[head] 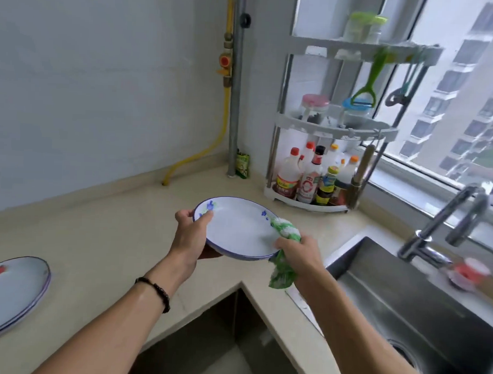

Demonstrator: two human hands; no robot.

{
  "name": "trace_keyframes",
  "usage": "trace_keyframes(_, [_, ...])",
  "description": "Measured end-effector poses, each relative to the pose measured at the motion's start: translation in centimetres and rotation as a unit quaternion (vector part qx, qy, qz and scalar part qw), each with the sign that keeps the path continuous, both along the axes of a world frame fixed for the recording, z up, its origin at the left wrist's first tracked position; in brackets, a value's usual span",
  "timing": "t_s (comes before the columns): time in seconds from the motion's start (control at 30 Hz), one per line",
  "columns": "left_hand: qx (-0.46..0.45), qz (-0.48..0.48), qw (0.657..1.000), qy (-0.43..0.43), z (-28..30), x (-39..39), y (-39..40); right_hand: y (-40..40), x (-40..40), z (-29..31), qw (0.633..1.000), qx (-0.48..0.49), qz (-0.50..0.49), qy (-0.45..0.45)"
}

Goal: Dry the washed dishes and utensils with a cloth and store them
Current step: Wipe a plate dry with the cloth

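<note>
Right hand (294,254) fingers bunch a green cloth (283,245) against the near right rim of a white plate (238,231). Left hand (192,232) pinches the opposite rim, thumb on top, holding it tilted above the counter (112,232). Far left, stacked plates (12,293) lie. Right, a sink (403,304), contents unclear.

My left hand (192,235) is raised in front of me, thumb on top and fingers curled underneath in a grip. My right hand (299,254), just to its right, is fisted, knuckles up. Both forearms reach forward, bare.
</note>
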State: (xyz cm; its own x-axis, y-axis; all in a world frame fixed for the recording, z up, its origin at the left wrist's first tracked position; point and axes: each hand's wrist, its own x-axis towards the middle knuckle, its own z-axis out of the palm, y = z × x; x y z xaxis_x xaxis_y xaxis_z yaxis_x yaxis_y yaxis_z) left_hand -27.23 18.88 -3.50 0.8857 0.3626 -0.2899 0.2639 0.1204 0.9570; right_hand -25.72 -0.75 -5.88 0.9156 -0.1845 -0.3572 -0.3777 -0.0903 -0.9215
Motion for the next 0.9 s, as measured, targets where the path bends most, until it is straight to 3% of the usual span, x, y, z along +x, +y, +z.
trace_keyframes(0.13, [-0.006, -0.041, 0.998, 0.043, -1.8, 2.8, -8.9, -8.9, 0.2, -2.4, 0.998, 0.020, -0.048, 0.035])
trace_keyframes(0.33, [0.054, -0.137, 0.982, 0.118, -4.6, 6.6, -21.5, -20.3, -0.7, -6.7, 0.984, 0.071, -0.101, 0.131])
trace_keyframes(0.47, [0.158, -0.226, 0.948, 0.157, -5.4, 8.4, -27.4, -24.0, -2.3, -9.5, 0.964, 0.140, -0.121, 0.193])
trace_keyframes(0.67, [0.354, -0.304, 0.873, 0.140, -4.9, 9.3, -32.6, -24.8, -3.3, -12.3, 0.943, 0.213, -0.115, 0.229])
trace_keyframes(0.9, [0.287, -0.292, 0.899, 0.153, -5.2, 8.6, -32.3, -25.4, -3.0, -12.7, 0.951, 0.186, -0.098, 0.227])
